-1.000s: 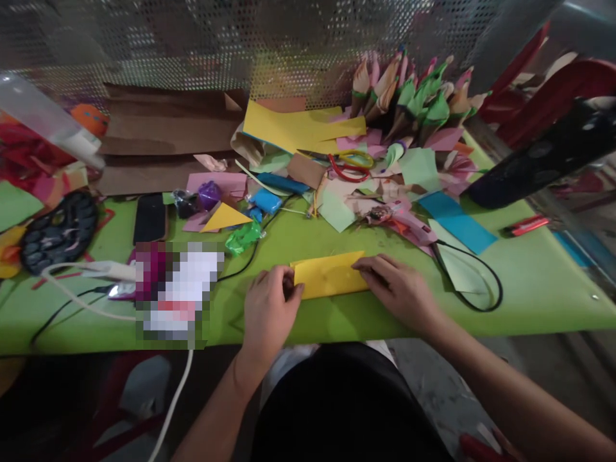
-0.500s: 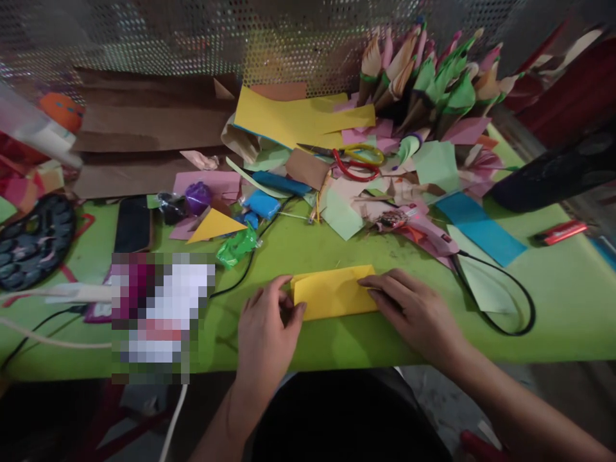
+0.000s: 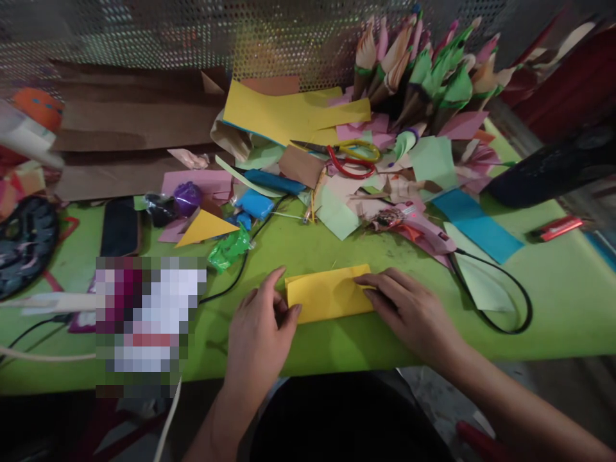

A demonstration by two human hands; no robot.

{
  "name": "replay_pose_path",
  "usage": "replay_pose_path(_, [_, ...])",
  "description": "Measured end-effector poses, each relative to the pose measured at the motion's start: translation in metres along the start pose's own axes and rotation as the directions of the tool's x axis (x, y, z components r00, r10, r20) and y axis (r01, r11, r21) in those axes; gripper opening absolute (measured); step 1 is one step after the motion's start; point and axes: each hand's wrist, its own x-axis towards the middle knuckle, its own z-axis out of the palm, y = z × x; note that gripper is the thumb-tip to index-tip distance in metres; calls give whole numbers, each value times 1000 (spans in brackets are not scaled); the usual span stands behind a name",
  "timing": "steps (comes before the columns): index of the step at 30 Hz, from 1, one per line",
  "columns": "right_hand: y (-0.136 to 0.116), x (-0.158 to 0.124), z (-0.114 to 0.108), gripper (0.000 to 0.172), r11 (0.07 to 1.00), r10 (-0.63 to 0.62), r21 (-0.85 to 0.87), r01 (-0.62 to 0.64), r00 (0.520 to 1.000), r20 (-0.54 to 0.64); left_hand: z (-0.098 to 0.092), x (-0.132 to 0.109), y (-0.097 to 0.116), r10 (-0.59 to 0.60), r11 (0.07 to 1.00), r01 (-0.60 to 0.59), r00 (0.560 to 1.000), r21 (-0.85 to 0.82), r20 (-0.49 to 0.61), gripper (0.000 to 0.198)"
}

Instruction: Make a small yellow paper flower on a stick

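Note:
A folded sheet of yellow paper [image 3: 328, 295] lies on the green tabletop in front of me. My right hand [image 3: 409, 305] pinches its right end, fingertips on the top face. At the other end, my left hand [image 3: 262, 324] has its thumb by the lower left corner. The left index finger is raised and apart from the paper, the other fingers curled partly out of sight. The paper's layers part slightly along its left side.
Beyond the paper lie scissors [image 3: 353, 160], a pink glue gun [image 3: 423, 234] with a looped black cord, paper scraps and a blue strip [image 3: 476, 224]. Paper-wrapped pencil-like bundles [image 3: 428, 77] stand at the back. A phone [image 3: 121, 226] and a red battery-like cylinder [image 3: 559, 229] lie at the sides.
My left index finger has lifted off the paper's upper left corner and extended upward. The right hand keeps its hold. The whole view has shifted slightly.

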Motion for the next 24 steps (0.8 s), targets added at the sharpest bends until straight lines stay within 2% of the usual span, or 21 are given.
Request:
replay_pose_path(9, [0, 1, 2, 26, 1000, -12, -23, 12, 1000, -13, -3, 5, 0, 14, 1000, -15, 999, 16, 40, 58])
replay_pose_path(15, [1, -1, 5, 25, 999, 6, -46, -6, 1000, -11, -1, 2, -2, 124, 988, -122, 992, 91, -19, 52])
replay_pose_path(17, [2, -2, 6, 26, 999, 1, -53, -2, 1000, -29, 0, -1, -1, 216, 967, -201, 973, 154, -86, 41])
replay_pose_path(20, [3, -2, 9, 26, 994, -47, -104, 38, 996, -80, 2, -4, 1, 385, 904, -342, 912, 256, -141, 22])
replay_pose_path(24, [3, -1, 9, 24, 979, -121, -176, 104, 989, -89, 5, -7, 1, 543, 813, -504, 837, 292, -68, 25])
